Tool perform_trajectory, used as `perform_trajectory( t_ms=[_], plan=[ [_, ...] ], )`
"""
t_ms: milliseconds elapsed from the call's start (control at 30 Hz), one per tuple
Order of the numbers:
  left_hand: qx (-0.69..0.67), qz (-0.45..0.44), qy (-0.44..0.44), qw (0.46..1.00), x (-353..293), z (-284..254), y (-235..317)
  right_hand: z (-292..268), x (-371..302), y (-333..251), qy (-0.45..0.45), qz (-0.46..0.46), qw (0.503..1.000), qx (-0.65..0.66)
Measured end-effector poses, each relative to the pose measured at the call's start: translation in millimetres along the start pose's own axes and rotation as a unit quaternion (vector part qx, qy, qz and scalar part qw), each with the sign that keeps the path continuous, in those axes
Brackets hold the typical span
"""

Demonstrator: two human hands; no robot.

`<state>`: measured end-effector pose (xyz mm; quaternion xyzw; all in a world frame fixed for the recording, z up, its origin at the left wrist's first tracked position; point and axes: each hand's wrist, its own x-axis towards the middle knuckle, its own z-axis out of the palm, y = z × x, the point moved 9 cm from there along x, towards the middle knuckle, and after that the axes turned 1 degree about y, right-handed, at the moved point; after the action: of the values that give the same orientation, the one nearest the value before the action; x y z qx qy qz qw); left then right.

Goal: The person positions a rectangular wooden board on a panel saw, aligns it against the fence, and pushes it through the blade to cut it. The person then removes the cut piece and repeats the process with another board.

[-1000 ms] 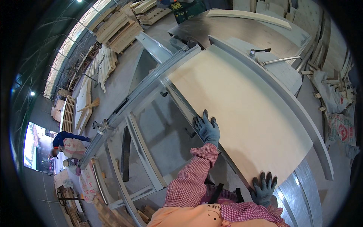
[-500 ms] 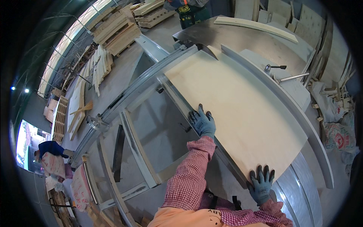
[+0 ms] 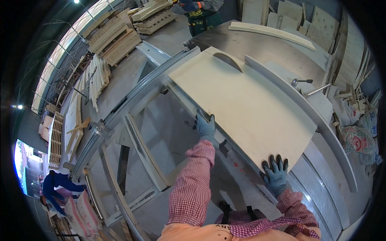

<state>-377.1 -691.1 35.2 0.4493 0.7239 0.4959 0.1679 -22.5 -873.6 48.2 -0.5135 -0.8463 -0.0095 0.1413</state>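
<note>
A pale wooden panel [image 3: 241,108] lies flat on the sliding table saw, between a metal rail [image 3: 237,149] on its left and a long curved-looking fence [image 3: 297,94] on its right. At the panel's far end, a dark saw blade [image 3: 228,59] stands up with wood on both sides. My left hand [image 3: 206,128], in a blue-grey glove with dark fingertips, is closed over the rail by the panel's left edge. My right hand [image 3: 276,176], gloved alike, lies with fingers spread on the panel's near corner.
An open metal frame [image 3: 144,150] extends to the left. Behind the saw table [image 3: 257,44] stands a person [image 3: 199,14]; another in blue [image 3: 60,186] bends over sacks [image 3: 82,215] at lower left. Stacked boards [image 3: 112,38] stand far left; sacks [image 3: 358,140] lie right.
My left hand has gone from lying spread on the panel's edge to closing over the rail. The panel has moved forward around the blade. My right hand stays on the near corner.
</note>
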Motion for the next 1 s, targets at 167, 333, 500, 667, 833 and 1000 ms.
perform_trajectory(
  t_ms=[167, 333, 500, 667, 833, 1000],
  plan=[
    [0.052, 0.029, 0.022, 0.998, -166, 14, 5, 12, -7, 9, -0.008, 0.007, 1.000, -0.019],
    [-0.113, -0.135, -0.148, 0.973, -275, 56, -64, 8, -3, 5, -0.011, 0.016, 1.000, -0.013],
    [-0.384, -0.443, -0.228, 0.778, -338, 117, -14, 18, -9, 22, -0.042, 0.042, 0.998, -0.020],
    [-0.316, -0.404, -0.257, 0.819, -304, 136, -30, 17, -3, 4, -0.033, 0.021, 0.999, -0.015],
    [-0.354, -0.398, -0.184, 0.826, -306, 127, -7, 14, -10, 17, -0.021, 0.046, 0.999, -0.006],
    [-0.358, -0.390, -0.144, 0.836, -305, 117, -5, 15, -9, 12, -0.040, 0.045, 0.998, -0.002]
  ],
)
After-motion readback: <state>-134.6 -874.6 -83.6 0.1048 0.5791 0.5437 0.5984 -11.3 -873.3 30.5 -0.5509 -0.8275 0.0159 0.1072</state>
